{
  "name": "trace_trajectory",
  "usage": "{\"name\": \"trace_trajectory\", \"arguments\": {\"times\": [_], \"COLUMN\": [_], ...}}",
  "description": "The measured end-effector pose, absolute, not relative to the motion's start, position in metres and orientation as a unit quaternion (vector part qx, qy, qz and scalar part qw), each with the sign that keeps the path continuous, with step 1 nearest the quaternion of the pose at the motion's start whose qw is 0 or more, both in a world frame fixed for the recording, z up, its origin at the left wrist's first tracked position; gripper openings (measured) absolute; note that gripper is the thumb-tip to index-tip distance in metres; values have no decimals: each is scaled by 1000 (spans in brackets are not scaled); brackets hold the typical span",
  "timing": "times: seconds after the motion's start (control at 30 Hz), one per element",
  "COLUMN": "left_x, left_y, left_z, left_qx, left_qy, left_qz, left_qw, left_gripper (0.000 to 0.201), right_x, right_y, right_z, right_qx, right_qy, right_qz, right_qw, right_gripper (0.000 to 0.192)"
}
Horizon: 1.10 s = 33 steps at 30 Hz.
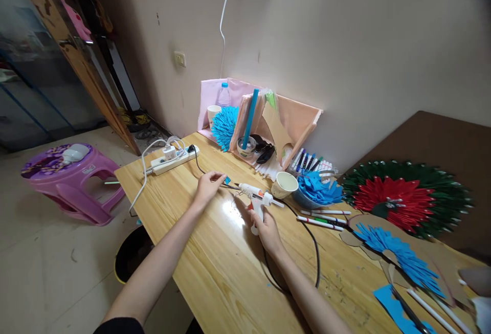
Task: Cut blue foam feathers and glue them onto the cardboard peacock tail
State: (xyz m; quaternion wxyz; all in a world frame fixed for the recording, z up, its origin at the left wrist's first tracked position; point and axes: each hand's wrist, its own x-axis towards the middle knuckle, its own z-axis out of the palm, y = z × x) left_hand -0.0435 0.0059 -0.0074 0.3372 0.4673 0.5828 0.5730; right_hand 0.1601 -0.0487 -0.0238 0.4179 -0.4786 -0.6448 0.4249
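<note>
My right hand (267,230) is wrapped round the handle of a white glue gun (253,194), whose nozzle points left. A glue stick (276,202) pokes out of the gun's back end. Just left of the nozzle, my left hand (209,186) pinches a small blue piece (227,180) that looks like paper. The black cable (317,252) loops on the wooden table (215,257) beside my right forearm. Close behind the gun stands a paper cup (286,183), and a bowl (307,201) heaped with blue paper pieces (320,186) is to its right.
A white power strip (174,159) lies at the table's left edge. Several markers (322,221) lie right of the gun. Farther right are a half-covered blue petal piece (402,260) and a red and green paper flower (399,201). A pink stool (88,191) stands on the floor.
</note>
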Motion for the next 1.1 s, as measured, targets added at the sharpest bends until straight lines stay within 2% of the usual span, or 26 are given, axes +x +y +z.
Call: {"name": "trace_trajectory", "arguments": {"times": [0.17, 0.3, 0.43, 0.57, 0.63, 0.7, 0.8, 0.97, 1.1], "left_x": [-52, -53, -55, -59, -56, -44, -3, 116, 208], "left_y": [7, 8, 9, -11, -31, -52, -68, -53, -44], "left_z": [-9, -10, -8, 1, 5, 9, 15, 24, 19], "left_qx": [443, 427, 417, 402, 401, 406, 464, 535, 529], "left_qy": [590, 598, 604, 607, 607, 615, 575, 470, 405], "left_qz": [592, 592, 590, 593, 591, 562, 498, 413, 409], "left_qw": [325, 331, 338, 343, 349, 376, 454, 567, 623], "left_gripper": [20, 21, 22, 27, 30, 29, 26, 24, 24], "right_x": [134, 105, 100, 144, 181, 223, 279, 346, 378], "right_y": [-11, 23, 25, -15, -45, -73, -104, -122, -135], "right_z": [-15, -16, -18, -13, -11, -11, -10, -7, -10], "right_qx": [-496, -523, -525, -475, -456, -470, -517, -594, -603], "right_qy": [-695, -743, -752, -776, -769, -735, -647, -554, -490], "right_qz": [313, 218, 215, 205, 233, 287, 378, 281, 242], "right_qw": [416, 357, 335, 361, 383, 396, 414, 512, 581], "right_gripper": [27, 24, 21, 45, 41, 29, 22, 22, 20]}}
